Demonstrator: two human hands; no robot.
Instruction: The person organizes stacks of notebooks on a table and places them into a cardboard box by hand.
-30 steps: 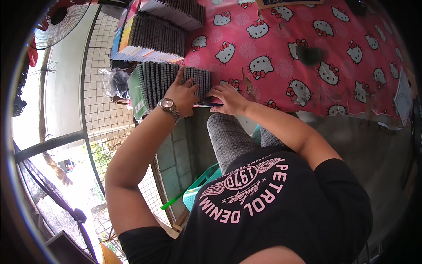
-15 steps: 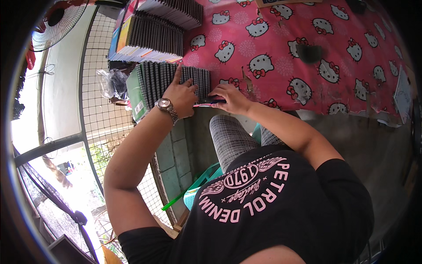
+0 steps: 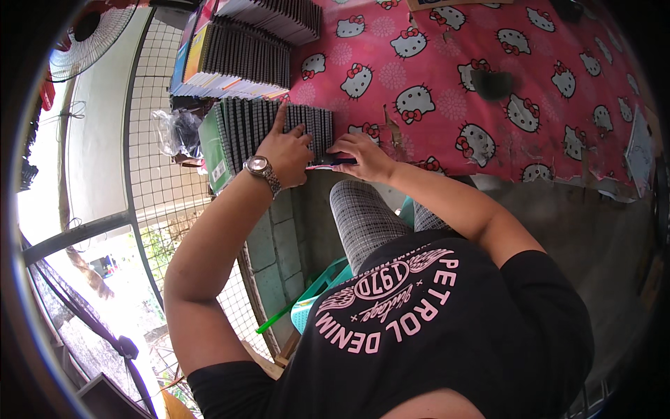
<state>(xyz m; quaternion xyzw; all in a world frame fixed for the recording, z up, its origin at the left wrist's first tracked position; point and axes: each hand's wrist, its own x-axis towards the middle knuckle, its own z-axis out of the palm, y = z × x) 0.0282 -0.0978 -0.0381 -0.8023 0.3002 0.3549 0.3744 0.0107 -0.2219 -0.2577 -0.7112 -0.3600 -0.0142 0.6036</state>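
Note:
A row of spiral-bound notebooks (image 3: 241, 129) with a green cover on its outer end stands at the table's near left edge, dark coil bindings upward. On the right part of this row lies my left hand (image 3: 285, 150), wearing a metal wristwatch (image 3: 258, 165), its index finger stretched out and the other fingers slightly bent. Just right of the row, my right hand (image 3: 361, 155) rests at the table edge. Its fingers are bent round a small dark item (image 3: 342, 160) whose kind I cannot make out.
Taller rows of spiral notebooks (image 3: 241, 59) stand behind. A pink cartoon-patterned cover (image 3: 433, 77), torn in places, lies on the table, with a dark rounded object (image 3: 492, 85) on it. A wire mesh (image 3: 150, 133), a plastic bag (image 3: 178, 133) and a fan (image 3: 91, 31) are at left.
My right hand has shifted very slightly left toward the notebooks. My left hand keeps its place on the row.

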